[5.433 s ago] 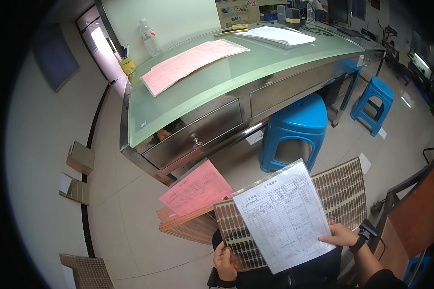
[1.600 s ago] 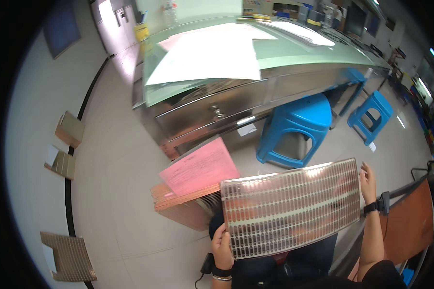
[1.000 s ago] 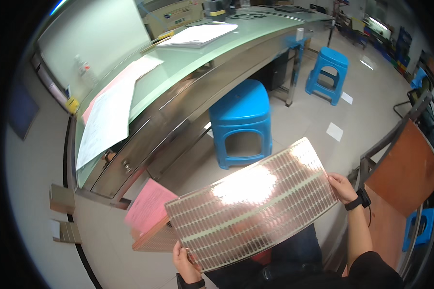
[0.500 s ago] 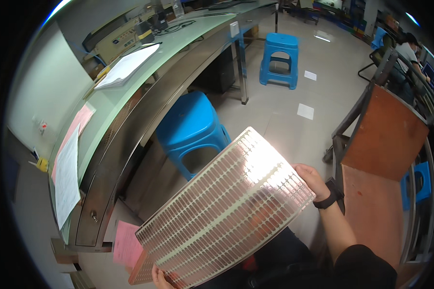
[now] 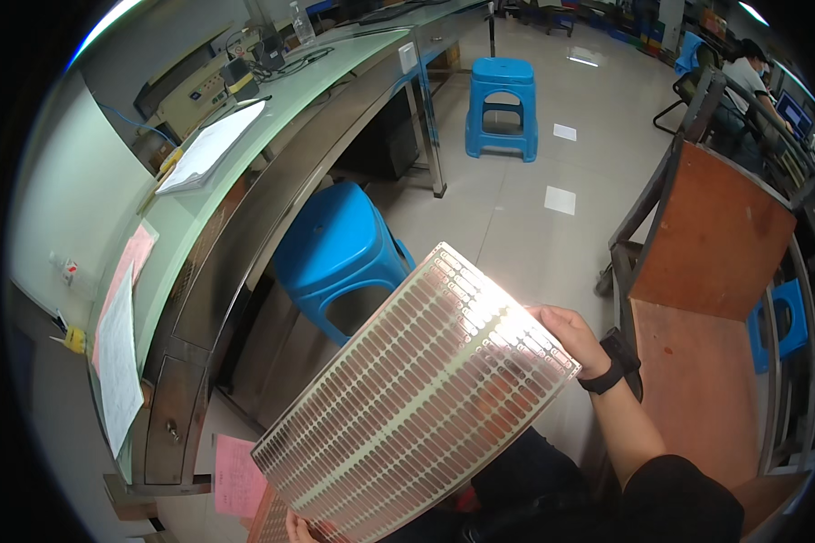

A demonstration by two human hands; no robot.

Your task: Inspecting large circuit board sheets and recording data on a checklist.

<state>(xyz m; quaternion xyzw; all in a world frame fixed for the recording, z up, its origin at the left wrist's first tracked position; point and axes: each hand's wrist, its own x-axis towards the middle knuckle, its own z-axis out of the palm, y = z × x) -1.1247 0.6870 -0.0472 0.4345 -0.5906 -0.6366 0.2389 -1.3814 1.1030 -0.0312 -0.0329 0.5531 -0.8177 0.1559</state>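
A large thin copper-coloured circuit board panel (image 5: pixel 398 398), patterned with rows of repeated long shapes, is held tilted in front of me. At its far right edge my right hand (image 5: pixel 572 339), with a black band on the wrist, grips the panel; some fingers are hidden behind it. My left hand (image 5: pixel 299 528) holds the near left edge, mostly cut off by the lower rim. Bright light glints off the panel's upper right corner. Below its left side, part of another patterned panel (image 5: pixel 268 520) and a pink sheet (image 5: pixel 236 475) show.
A blue stool (image 5: pixel 330 244) stands close beyond the panel, another blue stool (image 5: pixel 503 109) farther off. Along the left runs a glass-topped metal desk (image 5: pixel 190 222) with papers (image 5: pixel 213 149). At right is a wooden-panelled cart (image 5: pixel 688 380); beyond it a person (image 5: pixel 747 86) sits.
The panel and both hands have shifted slightly left in view, and the glint on the panel has shrunk toward its upper right. The surroundings have shifted left too. Both hands keep hold.
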